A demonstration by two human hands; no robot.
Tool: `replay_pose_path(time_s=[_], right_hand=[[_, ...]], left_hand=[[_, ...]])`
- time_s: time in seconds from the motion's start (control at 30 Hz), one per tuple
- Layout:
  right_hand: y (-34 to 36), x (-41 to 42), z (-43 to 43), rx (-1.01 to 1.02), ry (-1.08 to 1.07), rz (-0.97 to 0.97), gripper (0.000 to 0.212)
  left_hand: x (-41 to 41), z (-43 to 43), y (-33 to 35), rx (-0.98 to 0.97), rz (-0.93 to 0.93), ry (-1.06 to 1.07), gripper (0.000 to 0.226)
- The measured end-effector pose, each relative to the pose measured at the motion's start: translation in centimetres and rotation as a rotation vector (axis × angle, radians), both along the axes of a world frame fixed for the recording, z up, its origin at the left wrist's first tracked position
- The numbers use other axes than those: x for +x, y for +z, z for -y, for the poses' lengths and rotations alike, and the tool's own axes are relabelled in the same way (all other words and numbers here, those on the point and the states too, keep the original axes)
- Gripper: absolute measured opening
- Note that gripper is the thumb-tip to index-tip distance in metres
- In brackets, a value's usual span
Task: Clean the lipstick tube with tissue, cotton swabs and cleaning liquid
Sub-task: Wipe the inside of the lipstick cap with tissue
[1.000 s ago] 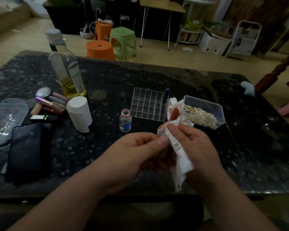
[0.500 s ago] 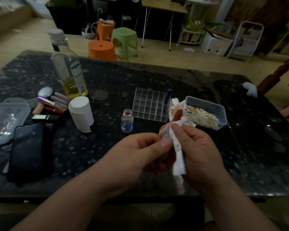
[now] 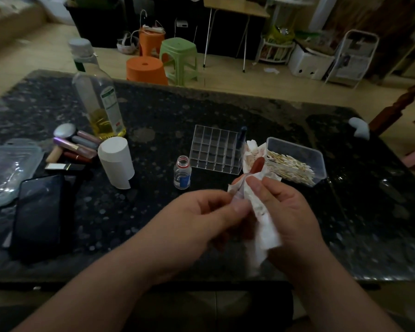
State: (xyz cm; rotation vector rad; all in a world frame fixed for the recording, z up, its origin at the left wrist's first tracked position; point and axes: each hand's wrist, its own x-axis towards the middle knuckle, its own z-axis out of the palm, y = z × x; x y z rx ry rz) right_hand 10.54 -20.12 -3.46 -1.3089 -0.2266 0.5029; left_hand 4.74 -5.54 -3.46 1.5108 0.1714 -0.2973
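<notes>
Over the near middle of the dark table, my left hand [image 3: 201, 219] grips a lipstick tube [image 3: 237, 181]. Only the tube's reddish end shows above my fingers. My right hand [image 3: 292, 212] pinches a stained white tissue [image 3: 265, 221] wrapped around the tube, thumb on top, and the tissue's loose tail hangs down. A small open bottle of cleaning liquid [image 3: 182, 172] stands just beyond my left hand. A clear box of cotton swabs [image 3: 295, 161] sits behind my right hand. A crumpled used tissue [image 3: 252, 152] with a red piece on it lies beside that box.
A tissue roll [image 3: 116, 161], several other lipsticks [image 3: 74, 149] and a tall oil bottle [image 3: 98, 99] stand at the left. A dark phone [image 3: 38, 212] and a clear plastic lid [image 3: 7, 166] lie near the left edge. A clear grid organizer [image 3: 215, 149] sits mid-table.
My right hand has shifted the tissue along the tube in a small rubbing motion, and the hanging tail now looks shorter. My left hand keeps its grip in the same place.
</notes>
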Motion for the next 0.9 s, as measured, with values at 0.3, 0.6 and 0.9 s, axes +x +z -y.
replay_pose_path(time_s=[0.3,0.6,0.9], right_hand=[[0.4,-0.2,-0.1,-0.053,0.009,0.075,0.022],[-0.1,0.1,0.6,-0.085,0.04,0.051,0.018],[-0.1,0.5,0.7,-0.221,0.049,0.179,0.018]], left_hand=[[-0.5,0.7,0.4,0.347,0.156,0.202,0.029],[0.0,-1.1,0.5,-0.143,-0.122,-0.16,0.026],[-0.4,0.3,0.0,0.315,0.099,0.136,0.031]])
